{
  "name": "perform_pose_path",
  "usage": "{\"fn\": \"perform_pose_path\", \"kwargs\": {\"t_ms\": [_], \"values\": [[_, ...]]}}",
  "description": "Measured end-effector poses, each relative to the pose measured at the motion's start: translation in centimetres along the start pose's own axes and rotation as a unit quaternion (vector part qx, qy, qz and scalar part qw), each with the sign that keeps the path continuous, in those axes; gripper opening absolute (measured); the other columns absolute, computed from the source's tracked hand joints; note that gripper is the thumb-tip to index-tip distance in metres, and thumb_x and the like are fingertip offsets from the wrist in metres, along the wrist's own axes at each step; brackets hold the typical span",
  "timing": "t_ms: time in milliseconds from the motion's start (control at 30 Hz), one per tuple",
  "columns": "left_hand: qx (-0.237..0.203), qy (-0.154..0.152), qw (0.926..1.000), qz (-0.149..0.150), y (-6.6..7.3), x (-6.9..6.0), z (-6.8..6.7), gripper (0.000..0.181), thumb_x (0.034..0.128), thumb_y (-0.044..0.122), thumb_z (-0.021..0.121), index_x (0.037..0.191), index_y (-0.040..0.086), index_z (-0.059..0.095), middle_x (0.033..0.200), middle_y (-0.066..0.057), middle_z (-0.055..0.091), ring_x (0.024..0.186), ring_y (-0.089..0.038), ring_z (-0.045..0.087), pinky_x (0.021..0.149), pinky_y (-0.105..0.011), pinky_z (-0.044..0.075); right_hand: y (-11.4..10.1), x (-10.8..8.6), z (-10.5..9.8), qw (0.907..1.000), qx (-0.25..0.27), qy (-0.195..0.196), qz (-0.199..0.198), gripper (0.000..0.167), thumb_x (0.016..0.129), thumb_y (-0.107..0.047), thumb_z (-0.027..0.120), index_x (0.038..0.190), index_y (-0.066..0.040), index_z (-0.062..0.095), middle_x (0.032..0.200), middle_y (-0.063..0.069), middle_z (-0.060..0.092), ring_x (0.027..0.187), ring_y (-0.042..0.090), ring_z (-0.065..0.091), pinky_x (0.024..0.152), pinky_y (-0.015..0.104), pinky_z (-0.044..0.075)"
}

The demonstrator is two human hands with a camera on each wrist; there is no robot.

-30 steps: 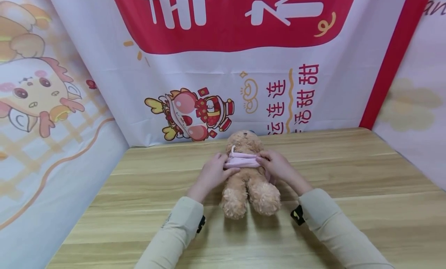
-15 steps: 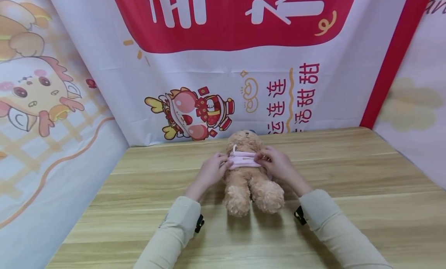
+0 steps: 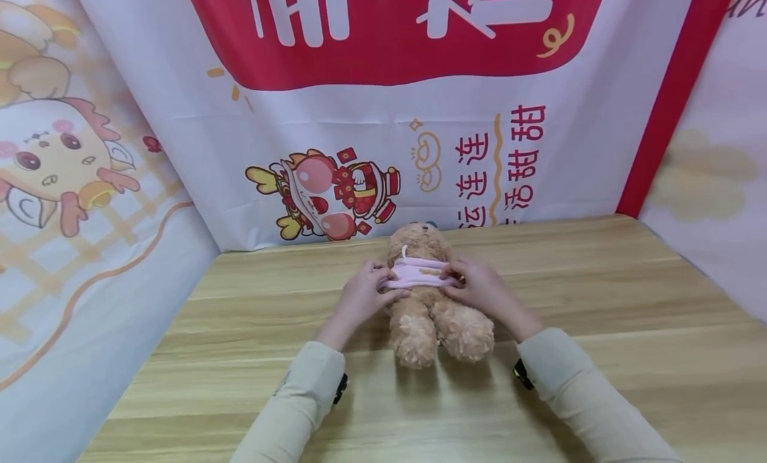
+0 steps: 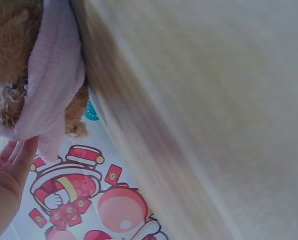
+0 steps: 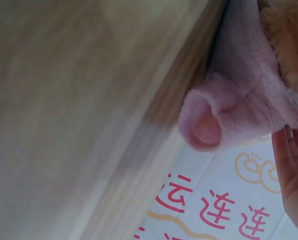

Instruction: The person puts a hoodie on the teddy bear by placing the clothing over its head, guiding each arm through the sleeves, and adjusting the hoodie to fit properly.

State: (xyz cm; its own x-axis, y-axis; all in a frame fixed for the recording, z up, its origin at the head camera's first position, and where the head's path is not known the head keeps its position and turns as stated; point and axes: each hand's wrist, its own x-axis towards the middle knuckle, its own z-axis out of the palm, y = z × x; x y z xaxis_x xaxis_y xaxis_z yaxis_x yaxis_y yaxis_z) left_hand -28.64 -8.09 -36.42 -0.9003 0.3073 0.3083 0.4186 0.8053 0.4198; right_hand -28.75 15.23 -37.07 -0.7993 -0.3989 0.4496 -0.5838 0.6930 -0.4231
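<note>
A fluffy light-brown teddy bear (image 3: 416, 326) lies on its back on the wooden table, head toward the wall. Around its torso is a fuzzy pink doll's top (image 3: 413, 271), with a small white loop near the neck and a tan patch on the front. My left hand (image 3: 367, 293) holds the top's left edge, thumb along the lower hem. At the opposite edge, my right hand (image 3: 482, 290) pinches the fabric. A pink sleeve (image 5: 204, 117) hangs off the side in the right wrist view, its opening showing no paw. The bear's arms are hidden in the head view.
The wooden table (image 3: 240, 343) reaches back to a white and red printed cloth (image 3: 335, 110). Another printed cloth (image 3: 72, 263) hangs at the left, and a pale one (image 3: 713, 236) at the right.
The bear's legs have shifted slightly right and away. The pink top's front is spread flatter, and its tan patch now shows. Both hands stay at the top's edges, with small finger shifts.
</note>
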Motion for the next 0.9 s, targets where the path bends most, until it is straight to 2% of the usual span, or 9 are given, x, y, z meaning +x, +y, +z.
{"fn": "perform_pose_path", "kwargs": {"t_ms": [67, 167, 267, 400, 500, 600, 733, 800, 900], "values": [[-0.009, -0.005, 1.0, 0.001, -0.1, -0.1, 0.0, 0.036, 0.0783, 0.038, 0.075, 0.1, 0.01, 0.069, 0.118, -0.012, 0.058, 0.102, -0.028, 0.06, 0.09, -0.043, 0.052, 0.0, 0.0, 0.1, 0.9998, -0.014, 0.009, -0.006, 0.01, 0.079, -0.012, 0.073, 0.086, -0.008, 0.067, 0.077, 0.003, 0.058, 0.066, 0.011, 0.05, 0.06, 0.026, 0.043], [-0.01, -0.012, 0.9999, 0.0, -0.1, -0.1, 0.1, 0.036, 0.0791, 0.038, 0.075, 0.101, 0.009, 0.069, 0.12, -0.014, 0.058, 0.105, -0.03, 0.06, 0.092, -0.044, 0.051, 0.0, 0.0, 0.1, 1.0, -0.005, 0.004, 0.0, 0.007, 0.081, -0.012, 0.07, 0.085, -0.008, 0.067, 0.078, 0.003, 0.057, 0.066, 0.01, 0.048, 0.06, 0.024, 0.041], [-0.001, -0.02, 0.9998, -0.008, 0.0, 0.0, 0.1, 0.038, 0.08, 0.038, 0.074, 0.104, 0.009, 0.068, 0.123, -0.014, 0.057, 0.109, -0.031, 0.06, 0.094, -0.045, 0.05, 0.0, 0.0, -0.2, 0.9982, 0.053, -0.019, 0.019, 0.005, 0.084, -0.011, 0.068, 0.085, -0.007, 0.066, 0.081, 0.004, 0.058, 0.071, 0.011, 0.047, 0.064, 0.022, 0.041], [0.023, -0.014, 0.9996, -0.012, 0.2, -0.1, 0.1, 0.036, 0.082, 0.039, 0.072, 0.103, 0.01, 0.067, 0.12, -0.012, 0.059, 0.107, -0.029, 0.061, 0.092, -0.044, 0.051, -0.2, 0.0, -0.7, 0.9899, 0.127, -0.059, 0.024, 0.008, 0.089, -0.012, 0.064, 0.087, -0.005, 0.066, 0.088, 0.008, 0.06, 0.079, 0.013, 0.049, 0.069, 0.023, 0.043], [0.048, 0.007, 0.9987, 0.012, 0.3, -0.3, 0.2, 0.03, 0.0871, 0.036, 0.067, 0.101, 0.009, 0.067, 0.114, -0.011, 0.061, 0.102, -0.027, 0.063, 0.087, -0.042, 0.053, -0.3, 0.1, -1.0, 0.987, 0.139, -0.077, 0.024, 0.011, 0.092, -0.014, 0.061, 0.09, -0.005, 0.067, 0.093, 0.01, 0.06, 0.084, 0.015, 0.052, 0.074, 0.026, 0.045], [0.071, 0.041, 0.9954, 0.049, 0.2, -0.5, 0.3, 0.025, 0.0938, 0.03, 0.059, 0.101, 0.008, 0.068, 0.108, -0.011, 0.065, 0.096, -0.027, 0.065, 0.082, -0.042, 0.055, -0.2, 0.1, -1.0, 0.9863, 0.14, -0.079, 0.035, 0.012, 0.092, -0.014, 0.062, 0.094, -0.004, 0.068, 0.097, 0.012, 0.063, 0.09, 0.018, 0.056, 0.082, 0.032, 0.049], [0.091, 0.075, 0.9891, 0.088, 0.0, -0.4, 0.3, 0.022, 0.0972, 0.023, 0.054, 0.098, 0.006, 0.068, 0.1, -0.01, 0.068, 0.089, -0.027, 0.067, 0.075, -0.041, 0.057, -0.1, -0.1, -0.9, 0.9853, 0.151, -0.064, 0.049, 0.019, 0.084, -0.014, 0.072, 0.098, -0.001, 0.067, 0.102, 0.016, 0.063, 0.097, 0.026, 0.058, 0.091, 0.043, 0.052], [0.094, 0.076, 0.9878, 0.099, -0.1, -0.4, 0.3, 0.017, 0.0965, 0.018, 0.055, 0.098, 0.005, 0.066, 0.098, -0.011, 0.068, 0.088, -0.026, 0.067, 0.075, -0.04, 0.056, -0.1, -0.1, -0.8, 0.9861, 0.149, -0.052, 0.053, 0.022, 0.081, -0.013, 0.075, 0.095, 0.001, 0.065, 0.1, 0.017, 0.061, 0.096, 0.028, 0.058, 0.091, 0.046, 0.052], [0.073, 0.071, 0.9911, 0.086, -0.2, -0.4, 0.2, 0.013, 0.0928, 0.012, 0.058, 0.102, 0.003, 0.062, 0.095, -0.011, 0.066, 0.084, -0.025, 0.066, 0.074, -0.039, 0.056, 0.0, -0.1, -0.7, 0.9887, 0.132, -0.034, 0.062, 0.018, 0.08, -0.012, 0.075, 0.088, -0.001, 0.064, 0.093, 0.015, 0.057, 0.091, 0.027, 0.056, 0.087, 0.045, 0.053]]}}
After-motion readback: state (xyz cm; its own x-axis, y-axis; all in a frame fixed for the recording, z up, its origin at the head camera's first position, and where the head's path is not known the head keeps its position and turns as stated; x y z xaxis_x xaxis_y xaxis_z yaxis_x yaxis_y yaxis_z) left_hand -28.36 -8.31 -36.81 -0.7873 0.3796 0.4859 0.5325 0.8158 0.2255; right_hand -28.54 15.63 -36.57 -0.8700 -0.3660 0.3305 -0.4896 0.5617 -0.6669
